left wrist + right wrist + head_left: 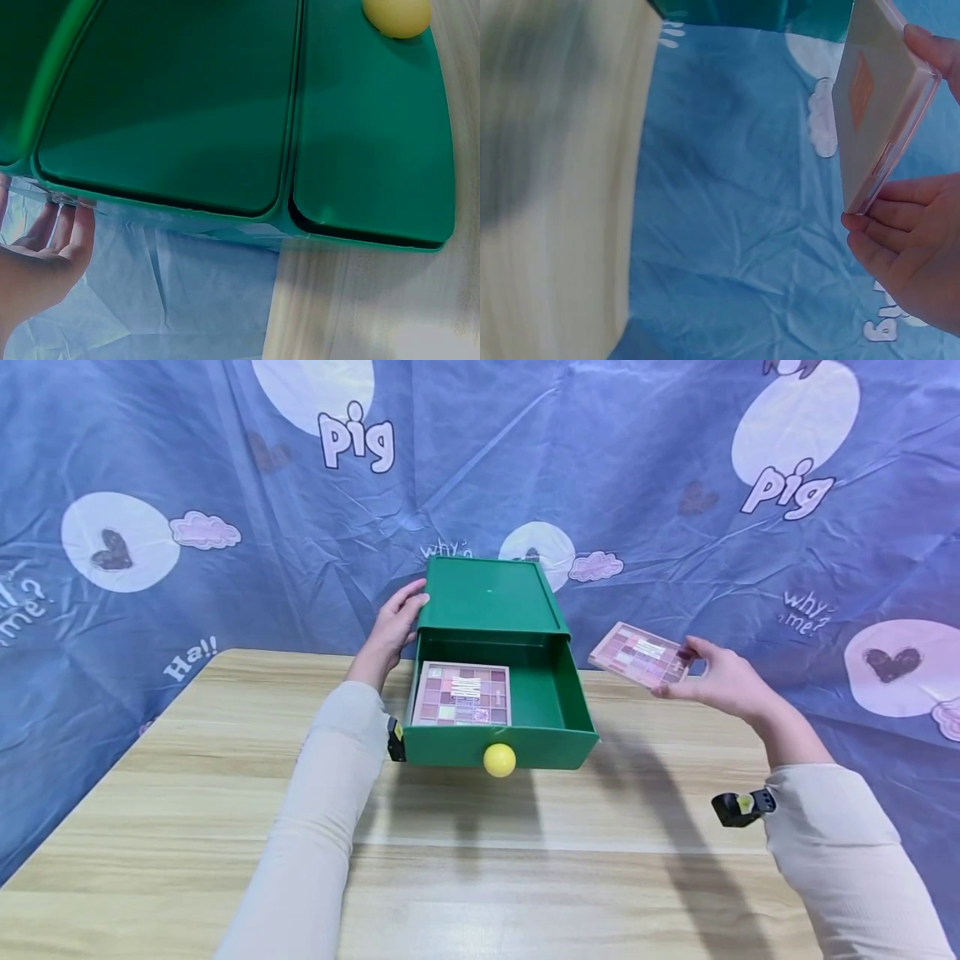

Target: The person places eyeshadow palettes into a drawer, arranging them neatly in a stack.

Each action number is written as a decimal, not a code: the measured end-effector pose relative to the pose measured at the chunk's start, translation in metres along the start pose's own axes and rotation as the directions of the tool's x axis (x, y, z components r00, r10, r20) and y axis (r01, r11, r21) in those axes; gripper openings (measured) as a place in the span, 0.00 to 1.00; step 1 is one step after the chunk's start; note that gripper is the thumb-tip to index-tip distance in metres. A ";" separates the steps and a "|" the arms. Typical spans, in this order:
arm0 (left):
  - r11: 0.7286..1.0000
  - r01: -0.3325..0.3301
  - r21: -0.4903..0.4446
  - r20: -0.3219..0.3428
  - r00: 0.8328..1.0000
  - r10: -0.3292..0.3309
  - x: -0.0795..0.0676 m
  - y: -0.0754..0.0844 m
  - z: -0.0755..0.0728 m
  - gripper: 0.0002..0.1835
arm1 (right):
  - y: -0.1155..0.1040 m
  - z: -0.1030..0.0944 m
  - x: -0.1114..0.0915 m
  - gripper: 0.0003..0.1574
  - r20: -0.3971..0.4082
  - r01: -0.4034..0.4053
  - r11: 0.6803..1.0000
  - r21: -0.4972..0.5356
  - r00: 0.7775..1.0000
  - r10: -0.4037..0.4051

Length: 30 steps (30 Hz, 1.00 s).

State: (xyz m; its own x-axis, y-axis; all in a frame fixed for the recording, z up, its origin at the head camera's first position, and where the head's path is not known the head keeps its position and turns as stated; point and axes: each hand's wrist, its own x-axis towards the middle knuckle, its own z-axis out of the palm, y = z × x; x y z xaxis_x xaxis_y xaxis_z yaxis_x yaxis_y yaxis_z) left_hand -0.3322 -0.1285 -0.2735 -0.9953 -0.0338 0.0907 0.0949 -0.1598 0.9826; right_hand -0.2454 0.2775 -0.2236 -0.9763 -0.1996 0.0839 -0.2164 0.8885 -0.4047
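A green drawer box point(491, 597) stands in the middle of the head view, its drawer point(536, 747) pulled out toward me, with a round yellow knob point(499, 760) on the front. Inside the drawer, on the left, lies an eyeshadow palette point(462, 695) with its grid of pink and brown pans facing up. My left hand point(393, 631) touches the box's left side with its fingers extended. To the right of the box, my right hand point(720, 681) pinches a second eyeshadow palette point(637, 653) by its right end, held in the air. The right wrist view shows this palette's pale back point(870, 97).
A light wooden table point(285, 827) lies under the box. Behind it hangs a blue printed cloth point(480, 460) with white circles, pink clouds and lettering. Inside the drawer, the green floor point(536, 693) shows right of the palette.
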 end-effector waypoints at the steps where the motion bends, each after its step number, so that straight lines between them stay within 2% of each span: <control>1: 1.000 0.001 -0.003 0.000 1.000 -0.001 0.000 0.000 0.000 0.23 | -0.002 -0.002 0.000 0.62 -0.004 0.006 1.000 -0.002 1.000 -0.006; 14: 1.000 0.010 -0.007 -0.005 1.000 -0.010 -0.001 -0.001 -0.001 0.23 | -0.038 -0.021 0.003 0.63 -0.005 0.047 0.999 0.013 0.999 -0.047; 24: 1.000 -0.001 -0.002 -0.010 1.000 0.001 -0.001 -0.001 0.000 0.23 | -0.068 -0.023 0.004 0.60 -0.018 0.119 0.990 0.072 0.993 -0.118; 30: 1.000 0.003 -0.005 -0.011 1.000 -0.003 -0.002 0.000 0.001 0.22 | -0.086 -0.019 0.009 0.59 -0.031 0.169 0.982 0.085 0.985 -0.167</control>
State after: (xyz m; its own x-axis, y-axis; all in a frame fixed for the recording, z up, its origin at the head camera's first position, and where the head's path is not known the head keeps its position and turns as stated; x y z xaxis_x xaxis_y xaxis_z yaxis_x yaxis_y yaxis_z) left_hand -0.3306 -0.1276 -0.2732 -0.9954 -0.0444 0.0854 0.0917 -0.1652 0.9820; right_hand -0.2356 0.2069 -0.1711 -0.9261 -0.3326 0.1782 -0.3772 0.8032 -0.4610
